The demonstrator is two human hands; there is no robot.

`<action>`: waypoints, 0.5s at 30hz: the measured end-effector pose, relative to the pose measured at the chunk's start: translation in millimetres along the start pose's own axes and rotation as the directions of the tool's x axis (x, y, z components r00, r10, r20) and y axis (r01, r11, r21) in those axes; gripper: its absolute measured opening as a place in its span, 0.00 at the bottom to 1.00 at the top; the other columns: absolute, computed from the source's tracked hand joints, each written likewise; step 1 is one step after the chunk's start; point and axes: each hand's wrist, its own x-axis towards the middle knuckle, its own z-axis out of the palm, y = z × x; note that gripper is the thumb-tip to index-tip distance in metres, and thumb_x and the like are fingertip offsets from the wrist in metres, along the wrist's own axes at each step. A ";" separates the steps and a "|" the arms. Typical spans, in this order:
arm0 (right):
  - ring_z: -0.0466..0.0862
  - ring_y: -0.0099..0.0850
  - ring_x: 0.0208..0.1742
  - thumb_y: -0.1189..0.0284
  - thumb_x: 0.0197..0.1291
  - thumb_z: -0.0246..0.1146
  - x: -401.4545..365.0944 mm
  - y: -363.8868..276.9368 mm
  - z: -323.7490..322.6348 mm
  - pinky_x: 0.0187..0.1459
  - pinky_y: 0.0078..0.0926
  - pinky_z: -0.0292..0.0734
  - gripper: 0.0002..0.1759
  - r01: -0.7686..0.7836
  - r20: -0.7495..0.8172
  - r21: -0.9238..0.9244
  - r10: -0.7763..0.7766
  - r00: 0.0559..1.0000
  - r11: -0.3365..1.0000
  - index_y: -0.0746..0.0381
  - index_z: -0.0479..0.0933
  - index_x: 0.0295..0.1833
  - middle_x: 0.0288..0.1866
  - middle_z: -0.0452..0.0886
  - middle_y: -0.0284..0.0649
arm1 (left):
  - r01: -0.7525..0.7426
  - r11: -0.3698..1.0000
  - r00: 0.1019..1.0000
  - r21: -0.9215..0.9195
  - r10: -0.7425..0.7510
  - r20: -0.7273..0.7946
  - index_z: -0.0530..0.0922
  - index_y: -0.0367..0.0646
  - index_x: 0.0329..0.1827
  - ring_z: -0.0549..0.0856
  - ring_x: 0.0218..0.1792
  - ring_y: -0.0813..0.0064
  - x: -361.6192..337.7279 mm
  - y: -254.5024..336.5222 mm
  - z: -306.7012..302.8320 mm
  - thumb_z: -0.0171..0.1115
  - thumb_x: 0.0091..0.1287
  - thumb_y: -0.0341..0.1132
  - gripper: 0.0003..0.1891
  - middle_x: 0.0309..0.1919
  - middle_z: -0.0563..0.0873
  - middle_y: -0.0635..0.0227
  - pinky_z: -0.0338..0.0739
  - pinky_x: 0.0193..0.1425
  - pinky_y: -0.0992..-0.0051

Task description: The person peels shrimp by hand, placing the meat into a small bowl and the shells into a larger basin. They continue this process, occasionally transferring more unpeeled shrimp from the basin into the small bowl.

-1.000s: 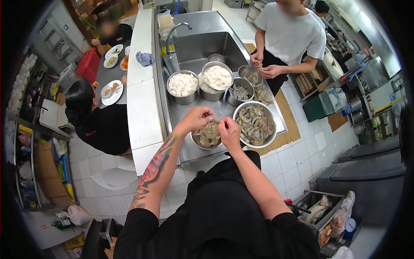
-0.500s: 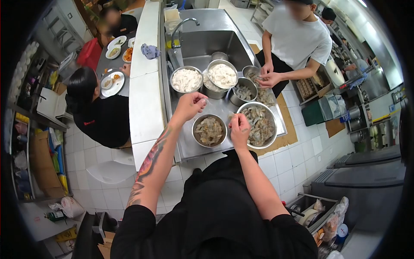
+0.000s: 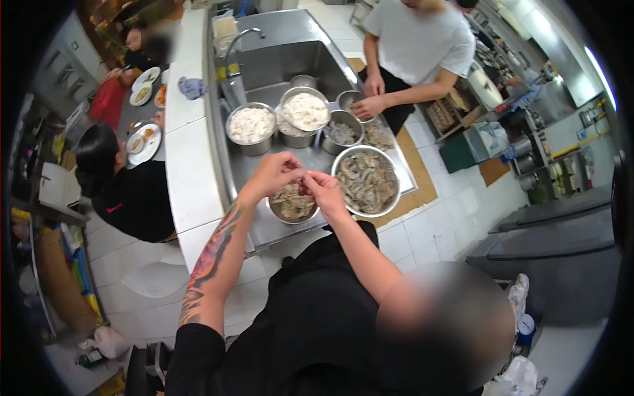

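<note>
Pinching a shrimp (image 3: pixel 303 179) between them, the left hand (image 3: pixel 274 173) & right hand (image 3: pixel 325 189) meet fingertip to fingertip. Both are closed on it, and the fingers hide most of it. By the look it's light, soft, wet & slippery, w/ a thin shell and flesh that would tear easily. The best hold is probably fingertips on the thick body end, firm but not squeezing.

Around the hands:
- Steel counter (image 3: pixel 261 228) lies under both.
- Sink (image 3: pixel 284 63) is well beyond them.
- Co-worker (image 3: pixel 416 39) in a white shirt stands across the counter, beyond the right hand, w/ own hands at other bowls, well apart.
- Big bowl (image 3: pixel 366 181) of grey raw shrimp is just right of the right hand, rim close to that wrist.
- Two bowls of white pieces (image 3: pixel 251 125) (image 3: pixel 304 111) are beyond the left hand.
- Small bowl (image 3: pixel 290 204) sits directly below both hands; can't tell if it holds shells or whole shrimp.

Nothing sits between the hands & the small bowl. The big bowl's rim is the only thing near enough to bump.
</note>
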 end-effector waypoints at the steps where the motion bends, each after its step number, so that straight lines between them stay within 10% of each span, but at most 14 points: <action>1: 0.84 0.20 0.36 0.69 0.75 0.64 -1.6 -6.1 -1.0 0.42 0.22 0.82 0.12 -0.040 -0.099 -0.026 0.038 0.994 0.999 0.66 0.85 0.53 0.39 0.88 0.32 | -0.020 0.999 1.000 0.033 0.019 0.017 0.85 0.34 0.53 0.88 0.37 0.79 -0.5 6.6 2.2 0.73 0.66 0.32 0.15 0.39 0.91 0.63 0.85 0.43 0.74; 6: 0.82 0.21 0.36 0.64 0.74 0.66 -25.5 -146.4 -51.5 0.38 0.23 0.75 0.13 0.145 -0.341 -0.373 -0.281 0.897 0.916 0.64 0.85 0.49 0.34 0.85 0.31 | 0.021 0.995 0.999 0.094 -0.024 0.027 0.83 0.33 0.57 0.92 0.39 0.73 -1.2 2.1 3.4 0.69 0.70 0.35 0.17 0.43 0.91 0.58 0.86 0.43 0.72; 7: 0.83 0.23 0.36 0.64 0.74 0.66 -39.7 -193.0 -62.6 0.41 0.26 0.76 0.13 0.318 -0.308 -0.489 -0.502 0.808 0.812 0.64 0.85 0.50 0.35 0.86 0.32 | 0.029 0.995 0.999 0.091 -0.031 0.023 0.83 0.33 0.57 0.92 0.39 0.73 -0.6 -0.5 3.8 0.69 0.70 0.35 0.17 0.43 0.91 0.58 0.86 0.43 0.72; 8: 0.84 0.25 0.38 0.66 0.74 0.65 -44.3 -230.8 -110.2 0.44 0.28 0.79 0.13 0.313 -0.149 -0.861 -0.788 0.598 0.400 0.64 0.85 0.52 0.36 0.86 0.34 | -0.017 0.991 1.000 0.131 0.017 0.007 0.83 0.33 0.57 0.92 0.39 0.71 -0.2 -4.1 2.3 0.69 0.70 0.36 0.17 0.43 0.91 0.58 0.86 0.44 0.71; 12: 0.86 0.28 0.40 0.76 0.74 0.60 -96.9 -362.8 -88.6 0.47 0.26 0.83 0.13 0.468 -0.201 -0.870 -0.979 -0.045 0.157 0.73 0.82 0.57 0.42 0.87 0.45 | -0.097 0.945 0.995 0.313 0.099 0.009 0.85 0.35 0.56 0.92 0.40 0.65 1.8 -9.0 -1.1 0.69 0.70 0.38 0.18 0.44 0.91 0.55 0.85 0.46 0.68; 15: 0.86 0.30 0.39 0.76 0.72 0.60 -78.6 -355.1 -103.4 0.45 0.27 0.83 0.11 0.376 -0.182 -0.920 -0.970 -0.162 0.110 0.71 0.83 0.52 0.43 0.88 0.45 | -0.095 0.937 0.995 0.336 0.091 0.026 0.85 0.35 0.55 0.91 0.40 0.63 2.4 -13.6 2.6 0.70 0.68 0.39 0.18 0.44 0.90 0.55 0.85 0.47 0.67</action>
